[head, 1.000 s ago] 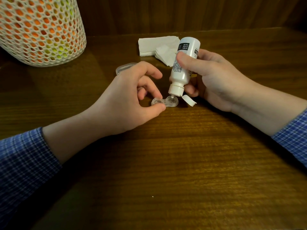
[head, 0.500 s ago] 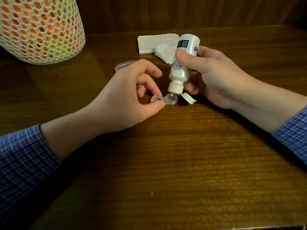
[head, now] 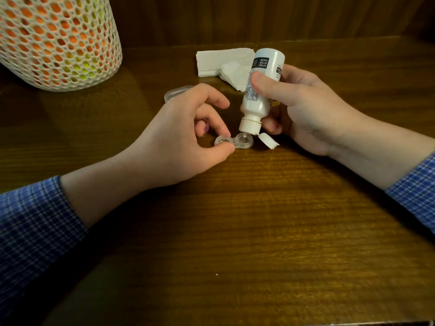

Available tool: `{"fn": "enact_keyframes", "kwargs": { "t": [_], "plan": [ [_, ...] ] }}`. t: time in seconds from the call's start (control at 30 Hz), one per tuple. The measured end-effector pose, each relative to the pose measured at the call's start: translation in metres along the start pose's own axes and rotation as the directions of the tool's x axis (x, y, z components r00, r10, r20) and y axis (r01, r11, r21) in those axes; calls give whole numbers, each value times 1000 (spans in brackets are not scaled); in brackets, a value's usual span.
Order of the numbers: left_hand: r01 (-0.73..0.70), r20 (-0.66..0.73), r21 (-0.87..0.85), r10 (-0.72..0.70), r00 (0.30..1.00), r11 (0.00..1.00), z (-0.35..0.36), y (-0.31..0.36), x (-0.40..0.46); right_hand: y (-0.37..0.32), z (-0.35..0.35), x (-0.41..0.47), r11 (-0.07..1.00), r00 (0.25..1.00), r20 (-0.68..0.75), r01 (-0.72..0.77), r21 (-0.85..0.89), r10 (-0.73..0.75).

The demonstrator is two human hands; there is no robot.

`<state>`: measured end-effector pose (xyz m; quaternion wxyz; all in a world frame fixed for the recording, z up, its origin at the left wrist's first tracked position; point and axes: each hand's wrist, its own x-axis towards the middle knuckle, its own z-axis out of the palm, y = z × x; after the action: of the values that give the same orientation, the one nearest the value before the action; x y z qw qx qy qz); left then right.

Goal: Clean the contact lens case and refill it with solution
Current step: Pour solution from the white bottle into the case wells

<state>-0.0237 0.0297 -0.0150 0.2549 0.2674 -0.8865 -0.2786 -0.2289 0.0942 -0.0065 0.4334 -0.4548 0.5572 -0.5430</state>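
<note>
A clear two-well contact lens case (head: 235, 142) lies on the wooden table. My left hand (head: 186, 135) pinches its left well between thumb and a finger. My right hand (head: 306, 107) grips a white solution bottle (head: 260, 88) turned upside down, with the nozzle just over the case's right well. The bottle's flip cap (head: 268, 140) hangs open beside the case. A small purple thing shows under my left fingers.
Folded white tissues (head: 223, 62) lie behind the bottle. A clear plastic lid (head: 175, 93) sits behind my left hand. A white mesh basket (head: 56, 41) with orange and yellow contents stands at the back left. A wooden wall closes the rear.
Both hands, the bottle and the case hold the same pose. Only the camera view has shifted slightly.
</note>
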Motion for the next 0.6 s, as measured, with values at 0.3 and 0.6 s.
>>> {"fn": "enact_keyframes", "kwargs": {
  "t": [0.3, 0.6],
  "plan": [
    [16, 2, -10, -16, 1000, 1000, -1, 1, 0, -1, 1, 1, 1000, 1000, -15, -9, 10, 9],
    [9, 11, -11, -9, 1000, 1000, -1, 1, 0, -1, -1, 2, 999, 999, -22, -28, 22, 29]
  ]
}}
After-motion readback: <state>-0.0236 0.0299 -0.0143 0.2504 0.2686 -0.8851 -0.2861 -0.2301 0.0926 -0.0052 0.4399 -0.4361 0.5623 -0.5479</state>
